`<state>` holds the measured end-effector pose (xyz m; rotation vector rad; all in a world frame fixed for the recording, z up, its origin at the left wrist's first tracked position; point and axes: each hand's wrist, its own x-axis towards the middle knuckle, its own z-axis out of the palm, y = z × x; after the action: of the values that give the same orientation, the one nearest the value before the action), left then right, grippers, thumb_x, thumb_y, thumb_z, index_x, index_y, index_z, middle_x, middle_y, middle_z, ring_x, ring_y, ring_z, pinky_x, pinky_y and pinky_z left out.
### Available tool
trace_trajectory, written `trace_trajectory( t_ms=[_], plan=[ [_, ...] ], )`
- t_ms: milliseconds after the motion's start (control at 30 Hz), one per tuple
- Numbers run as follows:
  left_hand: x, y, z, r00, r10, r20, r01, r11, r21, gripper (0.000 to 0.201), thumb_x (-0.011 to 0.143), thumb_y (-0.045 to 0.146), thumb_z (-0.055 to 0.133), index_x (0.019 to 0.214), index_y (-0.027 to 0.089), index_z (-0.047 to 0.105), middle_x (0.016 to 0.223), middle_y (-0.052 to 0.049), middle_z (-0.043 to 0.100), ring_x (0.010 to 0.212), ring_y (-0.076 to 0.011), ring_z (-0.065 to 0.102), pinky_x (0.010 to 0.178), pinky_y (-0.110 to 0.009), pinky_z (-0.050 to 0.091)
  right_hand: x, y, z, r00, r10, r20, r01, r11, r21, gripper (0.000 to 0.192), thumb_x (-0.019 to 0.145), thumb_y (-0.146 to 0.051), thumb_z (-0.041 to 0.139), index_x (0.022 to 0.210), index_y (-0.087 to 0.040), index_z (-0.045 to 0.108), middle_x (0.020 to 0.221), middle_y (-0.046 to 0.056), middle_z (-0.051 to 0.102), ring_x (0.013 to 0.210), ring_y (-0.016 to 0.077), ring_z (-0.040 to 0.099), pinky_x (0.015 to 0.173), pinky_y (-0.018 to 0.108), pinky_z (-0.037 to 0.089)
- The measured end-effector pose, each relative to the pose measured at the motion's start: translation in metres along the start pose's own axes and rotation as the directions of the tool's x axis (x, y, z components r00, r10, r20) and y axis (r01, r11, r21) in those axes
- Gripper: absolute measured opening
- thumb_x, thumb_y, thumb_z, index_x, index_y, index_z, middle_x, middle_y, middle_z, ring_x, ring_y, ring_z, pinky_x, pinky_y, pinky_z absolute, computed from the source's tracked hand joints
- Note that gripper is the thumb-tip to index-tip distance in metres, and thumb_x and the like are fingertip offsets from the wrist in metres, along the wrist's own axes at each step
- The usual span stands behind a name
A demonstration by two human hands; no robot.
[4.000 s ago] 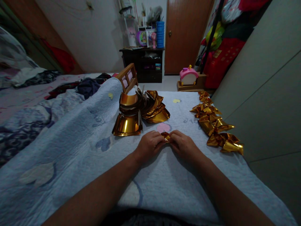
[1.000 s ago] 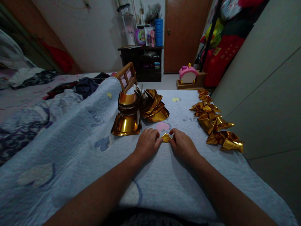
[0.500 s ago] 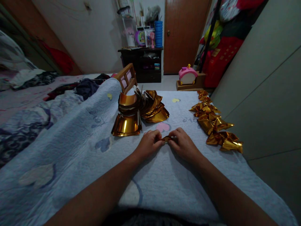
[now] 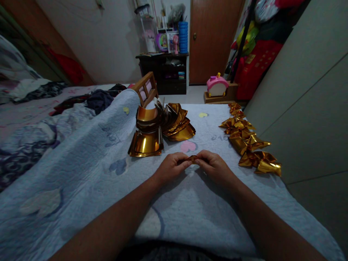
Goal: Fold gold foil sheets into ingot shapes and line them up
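Both hands pinch the gold paper piece [image 4: 193, 158] together.
Left hand [image 4: 172, 167] and right hand [image 4: 214, 167] have closed in since a second ago, so the fold is being pressed.

Dim bedroom: brown door [image 4: 213, 40], dark cabinet [image 4: 165, 74], white wall [image 4: 108, 40]

Left hand [image 4: 170, 167] and right hand [image 4: 214, 167] pinch a gold paper piece [image 4: 193, 158] between them.
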<state>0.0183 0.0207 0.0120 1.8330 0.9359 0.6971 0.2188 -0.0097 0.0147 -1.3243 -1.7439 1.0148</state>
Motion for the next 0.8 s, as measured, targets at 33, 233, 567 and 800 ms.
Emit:
trace_trajectory(
  t_ms=[33,233,567,800],
  plan=[
    [-0.001,0.001,0.000,1.000,-0.030,0.006,0.030,0.999,-0.035,0.027,0.090,0.039,0.060,0.086,0.015,0.073,0.070,0.000,0.059,0.065,-0.0130,0.051,0.062,-0.024,0.040,0.000,-0.001,0.000,1.000,0.003,0.004,-0.003,1.000,0.020,0.015,0.090,-0.026,0.056,0.086,-0.019,0.068,0.080,0.003,0.066,0.074,0.0165,0.058,0.068,0.028,0.044],
    [-0.003,0.006,0.001,0.996,-0.093,0.009,0.093,0.983,-0.158,0.033,0.087,0.044,0.061,0.071,0.015,0.065,0.060,0.002,0.053,0.057,-0.0106,0.044,0.055,-0.023,0.034,-0.001,-0.005,0.002,0.996,0.047,0.073,-0.057,0.989,0.136,0.021,0.088,-0.037,0.059,0.083,-0.017,0.064,0.069,-0.002,0.055,0.062,0.0126,0.047,0.056,0.024,0.036],
    [-0.003,0.005,0.001,0.991,-0.084,0.102,0.110,0.952,-0.285,0.033,0.088,0.045,0.062,0.074,0.016,0.063,0.060,0.001,0.057,0.055,-0.0103,0.045,0.056,-0.025,0.033,-0.002,-0.011,0.003,0.989,0.060,0.138,-0.082,0.984,0.159,0.023,0.086,-0.038,0.058,0.074,-0.018,0.058,0.065,-0.003,0.046,0.059,0.0113,0.040,0.055,0.025,0.032],
    [-0.003,0.003,-0.005,0.973,-0.030,0.230,0.110,0.933,-0.343,0.030,0.090,0.045,0.063,0.089,0.016,0.068,0.070,-0.004,0.066,0.062,-0.0128,0.050,0.062,-0.027,0.037,-0.001,-0.009,-0.001,0.987,0.081,0.140,-0.103,0.982,0.156,0.027,0.084,-0.041,0.058,0.069,-0.018,0.056,0.062,-0.005,0.042,0.055,0.0099,0.037,0.053,0.025,0.029]
  ],
)
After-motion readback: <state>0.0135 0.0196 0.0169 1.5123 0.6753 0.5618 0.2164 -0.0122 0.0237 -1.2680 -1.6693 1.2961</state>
